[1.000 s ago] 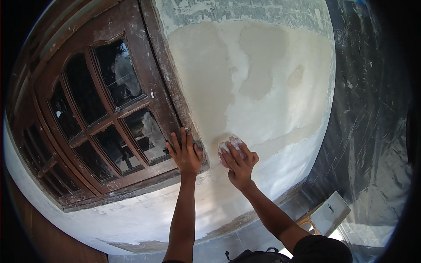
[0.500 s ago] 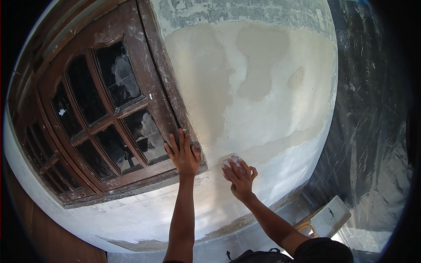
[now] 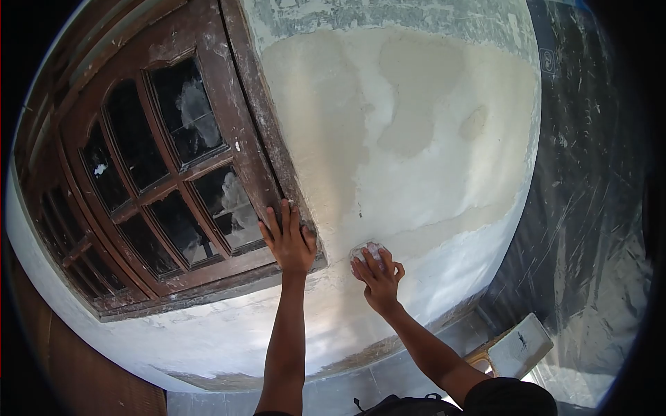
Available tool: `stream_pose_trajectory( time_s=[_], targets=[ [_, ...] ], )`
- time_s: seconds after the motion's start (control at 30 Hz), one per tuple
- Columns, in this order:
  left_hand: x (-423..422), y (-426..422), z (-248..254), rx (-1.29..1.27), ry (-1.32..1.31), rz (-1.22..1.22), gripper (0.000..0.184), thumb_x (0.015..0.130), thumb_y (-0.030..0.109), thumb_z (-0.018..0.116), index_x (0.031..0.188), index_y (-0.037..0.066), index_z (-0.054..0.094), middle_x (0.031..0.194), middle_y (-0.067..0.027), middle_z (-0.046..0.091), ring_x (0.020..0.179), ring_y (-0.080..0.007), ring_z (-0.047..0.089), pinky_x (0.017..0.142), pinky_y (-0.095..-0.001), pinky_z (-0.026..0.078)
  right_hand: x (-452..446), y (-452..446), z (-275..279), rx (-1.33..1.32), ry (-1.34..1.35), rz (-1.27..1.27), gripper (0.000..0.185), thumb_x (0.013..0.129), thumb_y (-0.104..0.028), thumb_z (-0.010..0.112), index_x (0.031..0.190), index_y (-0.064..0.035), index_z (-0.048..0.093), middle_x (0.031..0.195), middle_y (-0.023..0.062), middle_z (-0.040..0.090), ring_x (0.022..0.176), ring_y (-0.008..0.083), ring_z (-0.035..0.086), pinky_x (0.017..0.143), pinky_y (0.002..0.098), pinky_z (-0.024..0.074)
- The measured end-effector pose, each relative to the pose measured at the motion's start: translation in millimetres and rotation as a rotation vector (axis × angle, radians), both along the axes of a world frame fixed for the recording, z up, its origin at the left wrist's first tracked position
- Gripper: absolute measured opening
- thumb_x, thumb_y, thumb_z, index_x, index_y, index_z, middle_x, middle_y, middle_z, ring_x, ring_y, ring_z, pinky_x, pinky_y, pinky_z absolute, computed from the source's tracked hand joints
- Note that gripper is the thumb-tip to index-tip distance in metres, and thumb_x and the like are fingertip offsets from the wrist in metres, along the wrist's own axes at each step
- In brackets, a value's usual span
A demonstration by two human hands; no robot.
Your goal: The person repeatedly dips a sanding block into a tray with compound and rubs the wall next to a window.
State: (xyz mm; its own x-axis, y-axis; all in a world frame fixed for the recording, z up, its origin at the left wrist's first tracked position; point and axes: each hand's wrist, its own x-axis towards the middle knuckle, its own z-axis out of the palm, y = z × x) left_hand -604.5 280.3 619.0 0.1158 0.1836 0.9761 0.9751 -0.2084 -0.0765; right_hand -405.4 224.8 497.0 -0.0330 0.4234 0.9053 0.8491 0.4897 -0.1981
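Observation:
My left hand (image 3: 290, 239) lies flat, fingers spread, on the lower right corner of the brown wooden window frame (image 3: 260, 118). Close to that corner, my right hand (image 3: 380, 281) presses a whitish-pink crumpled wad (image 3: 364, 258) against the plastered wall (image 3: 444, 173). Its fingers are curled over the wad, hiding part of it; whether it is cloth, sponge or paper I cannot tell. Around the wad the wall shows pale white filler, with darker beige patches above and a rough grey band at the top.
Dark plastic sheeting (image 3: 583, 139) hangs along the right side. At the lower right stands a shallow whitish tray (image 3: 522, 347). Grey floor tiles (image 3: 399, 371) run along the wall's foot. Glass panes (image 3: 187, 118) in the window have white smears.
The view has shifted slightly. My left hand stays on the window frame, and my right hand stays at nearly the same wall spot with the wad.

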Motion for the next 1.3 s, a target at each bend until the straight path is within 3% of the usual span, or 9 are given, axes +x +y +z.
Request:
stream_pose_trajectory(
  time_s=[0.1, 0.3, 0.4, 0.53, 0.7, 0.8, 1.03, 1.13, 1.3],
  targets=[
    [-2, 2, 0, -0.005, 0.003, 0.016, 0.043, 0.101, 0.027, 0.043, 0.138, 0.009, 0.055, 0.157, -0.0074, 0.045, 0.151, -0.0391, 0.028, 0.122, -0.0614, 0.01, -5, -24, -7, -0.041, 0.033, 0.011, 0.064, 0.074, 0.005, 0.065, 0.13, -0.0265, 0.068, 0.147, -0.0038, 0.057, 0.138, 0.0273, 0.043, 0.102, 0.0474, 0.0227],
    [-1, 0, 1, -0.02, 0.001, 0.004, 0.043, 0.102, 0.028, 0.042, 0.138, 0.009, 0.054, 0.157, -0.0082, 0.045, 0.15, -0.0398, 0.029, 0.122, -0.0618, 0.01, -33, 1, 136, 0.336, 0.167, 0.08, 0.061, 0.075, 0.005, 0.062, 0.128, -0.0226, 0.068, 0.144, -0.0025, 0.059, 0.132, 0.0279, 0.047, 0.107, 0.0471, 0.0189],
    [-2, -1, 0, -0.024, 0.004, -0.003, 0.043, 0.102, 0.028, 0.042, 0.139, 0.009, 0.054, 0.157, -0.0087, 0.045, 0.15, -0.04, 0.029, 0.122, -0.0623, 0.01, -47, 22, 170, 0.393, 0.129, 0.032, 0.057, 0.079, 0.002, 0.063, 0.129, -0.0262, 0.068, 0.146, -0.0038, 0.058, 0.134, 0.027, 0.046, 0.109, 0.0485, 0.0172],
    [-4, 0, 0, -0.045, 0.035, -0.009, 0.045, 0.101, 0.027, 0.043, 0.141, 0.006, 0.049, 0.16, -0.0122, 0.04, 0.152, -0.0418, 0.022, 0.122, -0.0621, 0.008, -52, 32, 115, 0.327, 0.091, 0.044, 0.059, 0.079, 0.007, 0.059, 0.126, -0.026, 0.07, 0.144, -0.0034, 0.06, 0.136, 0.0285, 0.044, 0.107, 0.0468, 0.0202],
    [-3, -2, 0, -0.064, 0.032, 0.002, 0.045, 0.1, 0.025, 0.044, 0.142, 0.007, 0.047, 0.16, -0.0125, 0.04, 0.152, -0.0416, 0.022, 0.122, -0.0623, 0.008, -39, -9, 12, 0.037, 0.015, -0.005, 0.06, 0.076, 0.002, 0.066, 0.128, -0.0291, 0.07, 0.147, -0.0069, 0.057, 0.139, 0.0258, 0.042, 0.108, 0.0489, 0.0186],
    [-4, 1, 0, -0.048, 0.04, 0.001, 0.045, 0.1, 0.024, 0.044, 0.142, 0.007, 0.047, 0.16, -0.0127, 0.04, 0.152, -0.0417, 0.023, 0.122, -0.062, 0.008, -34, -31, 12, -0.005, 0.017, 0.011, 0.062, 0.074, 0.004, 0.067, 0.127, -0.0288, 0.07, 0.146, -0.0066, 0.057, 0.139, 0.0253, 0.042, 0.108, 0.0486, 0.0185],
    [-4, 0, 1, -0.031, 0.04, -0.018, 0.046, 0.101, 0.025, 0.044, 0.143, 0.007, 0.046, 0.159, -0.013, 0.041, 0.152, -0.0417, 0.023, 0.122, -0.0615, 0.008, -41, 13, 146, 0.325, 0.174, 0.007, 0.057, 0.08, 0.004, 0.062, 0.127, -0.0277, 0.07, 0.145, -0.0038, 0.059, 0.135, 0.0261, 0.047, 0.11, 0.0483, 0.0176],
    [-2, -1, 0, -0.054, -0.013, -0.029, 0.042, 0.104, 0.029, 0.039, 0.14, 0.012, 0.053, 0.157, -0.0074, 0.046, 0.151, -0.0388, 0.029, 0.123, -0.0606, 0.008, -44, 31, 127, 0.295, 0.124, -0.015, 0.056, 0.081, 0.003, 0.062, 0.127, -0.0282, 0.07, 0.145, -0.0033, 0.059, 0.135, 0.0257, 0.046, 0.11, 0.0494, 0.0181],
    [-2, 2, -1, -0.015, -0.003, -0.021, 0.042, 0.104, 0.029, 0.039, 0.141, 0.013, 0.051, 0.157, -0.0071, 0.046, 0.151, -0.0381, 0.029, 0.123, -0.0609, 0.009, -28, 0, 13, 0.022, 0.0, 0.036, 0.069, 0.075, 0.006, 0.065, 0.133, -0.0306, 0.065, 0.152, -0.007, 0.051, 0.139, 0.0248, 0.042, 0.109, 0.052, 0.0175]
  ],
)
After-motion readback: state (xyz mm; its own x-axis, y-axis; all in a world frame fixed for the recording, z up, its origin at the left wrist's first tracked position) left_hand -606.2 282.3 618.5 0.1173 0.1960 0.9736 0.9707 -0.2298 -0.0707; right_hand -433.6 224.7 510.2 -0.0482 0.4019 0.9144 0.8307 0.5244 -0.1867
